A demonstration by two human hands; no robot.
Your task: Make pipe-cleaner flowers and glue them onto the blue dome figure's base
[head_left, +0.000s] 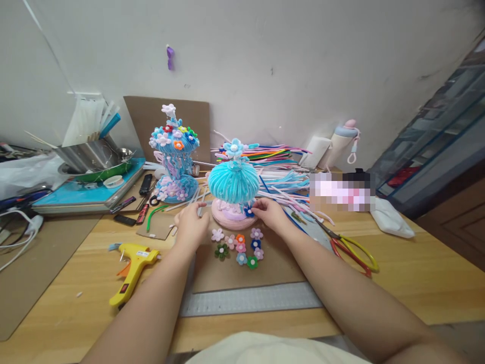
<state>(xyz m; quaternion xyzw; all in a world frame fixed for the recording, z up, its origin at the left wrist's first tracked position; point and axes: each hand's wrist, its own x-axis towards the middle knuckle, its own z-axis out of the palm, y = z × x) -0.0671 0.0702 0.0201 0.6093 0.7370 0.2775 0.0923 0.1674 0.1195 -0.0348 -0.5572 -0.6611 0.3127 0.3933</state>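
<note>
A blue pipe-cleaner dome (233, 183) on a pink round base (231, 217) stands in the middle of the table, topped by a light blue flower (234, 148). My right hand (268, 211) pinches a small blue flower (249, 212) against the right side of the pink base. At the base's left side rests my left hand (192, 222), fingers curled around something thin and pale. Several small pipe-cleaner flowers (239, 246) lie on a brown cardboard sheet (265, 265) just in front of the dome.
A finished blue flower-covered piece (174, 162) stands behind at the left. A yellow glue gun (132, 265) lies at the left, red-and-yellow scissors (354, 251) at the right. Loose pipe cleaners (276, 167) pile up behind. A metal bowl (91, 154) sits on books far left.
</note>
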